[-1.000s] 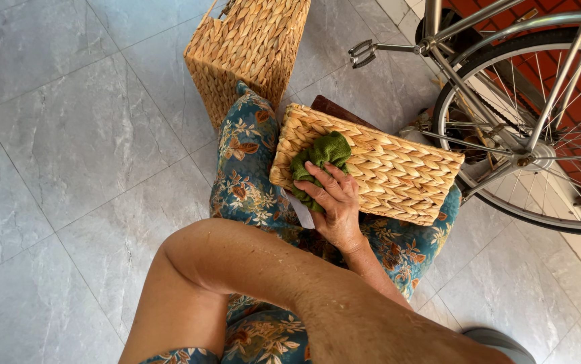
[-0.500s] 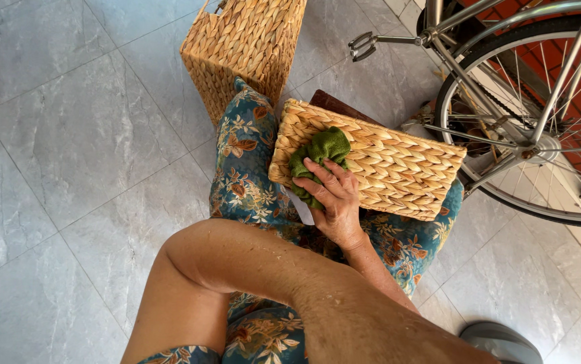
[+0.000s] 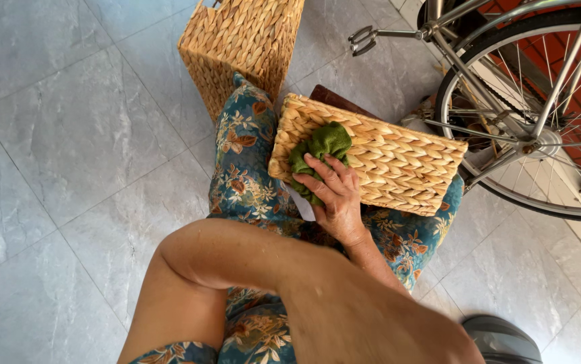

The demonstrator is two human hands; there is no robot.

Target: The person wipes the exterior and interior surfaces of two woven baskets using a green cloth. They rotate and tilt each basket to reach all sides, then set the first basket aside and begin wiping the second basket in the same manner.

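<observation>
A flat woven basket (image 3: 384, 158) lies across the person's lap, on knees covered in blue flowered cloth (image 3: 246, 165). It shows its plaited straw side up, so what it holds, if anything, can't be seen. On its left end sits a bunched green cloth (image 3: 324, 145), and one hand (image 3: 334, 195) presses down on it, fingers together and curled over the cloth's near edge, thumb tucked at the left. Which hand it is the view doesn't make clear; going by the bent arm crossing the frame from the left, it looks like the left one, and no second hand shows. A slip of white (image 3: 302, 202) pokes out under the hand at the basket's near edge, perhaps a tag, too hidden to tell.

Farther away stands a taller woven basket (image 3: 240, 47), same straw colour, just touching the far knee; its opening is cut off at the top, contents unseen. A dark brown edge (image 3: 334, 98) peeks out behind the flat basket.

Underneath is a floor of large grey marbled tiles (image 3: 68, 135). To the right, a bicycle wheel (image 3: 539, 114) with silver spokes and frame stands near the basket, red paving behind it. At the near right corner, a grey rounded thing (image 3: 502, 340) is half cut off.
</observation>
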